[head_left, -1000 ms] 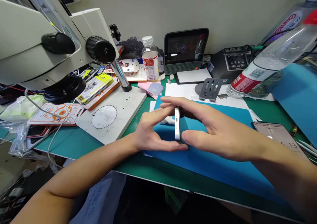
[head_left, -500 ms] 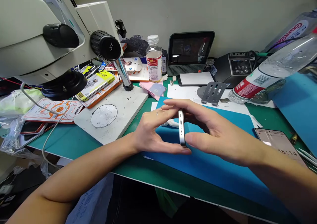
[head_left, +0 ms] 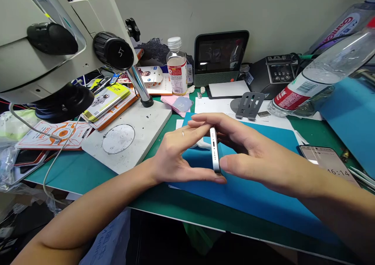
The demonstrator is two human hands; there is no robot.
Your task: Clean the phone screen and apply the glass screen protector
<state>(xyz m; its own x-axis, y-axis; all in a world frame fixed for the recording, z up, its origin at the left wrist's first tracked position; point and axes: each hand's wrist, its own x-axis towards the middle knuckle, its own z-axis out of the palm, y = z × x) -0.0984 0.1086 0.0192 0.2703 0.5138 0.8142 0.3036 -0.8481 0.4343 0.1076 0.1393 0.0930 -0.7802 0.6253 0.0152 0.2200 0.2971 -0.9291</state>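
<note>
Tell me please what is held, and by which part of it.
A phone, by its opposite side edges, in the left hand; the right hand has its thumb at one face.

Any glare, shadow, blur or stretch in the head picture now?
Head view: the held phone shows a sharp port edge; the dark display carries reflections; the phone lying at right shows a bright patch, likely glare; the blue mat is shaded beside the held phone; wide-angle stretch appears toward the frame edges.
</note>
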